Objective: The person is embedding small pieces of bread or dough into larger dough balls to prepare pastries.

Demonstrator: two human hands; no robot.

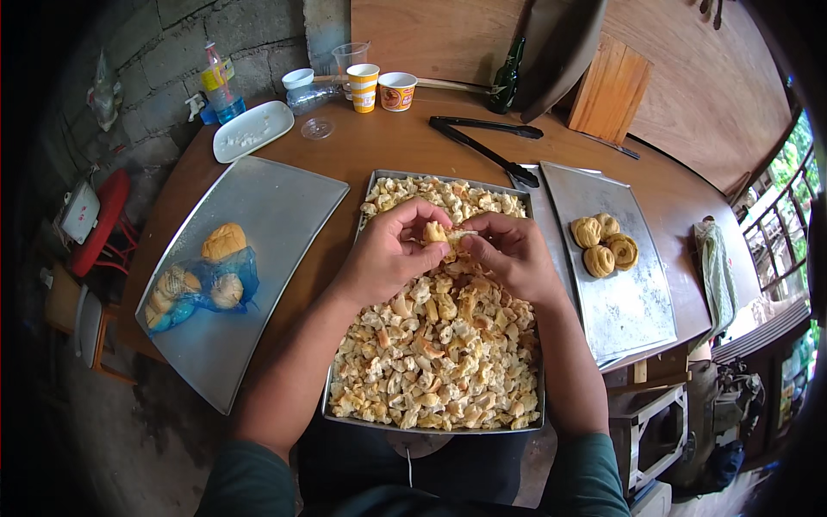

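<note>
Both my hands are raised over a deep metal tray heaped with torn bread pieces. Between the thumb and fingers of my left hand is a bread chunk. My right hand pinches another bit of bread right beside it; whether the two are still joined I cannot tell. To the right, several coiled bread rolls sit on a flat baking sheet. On the left sheet, a bread bun lies against a blue plastic bag with more buns in it.
Black tongs lie open behind the tray. Along the back stand a white dish, a striped paper cup, a paper bowl, a spray bottle and a green glass bottle. A cloth hangs over the right table edge.
</note>
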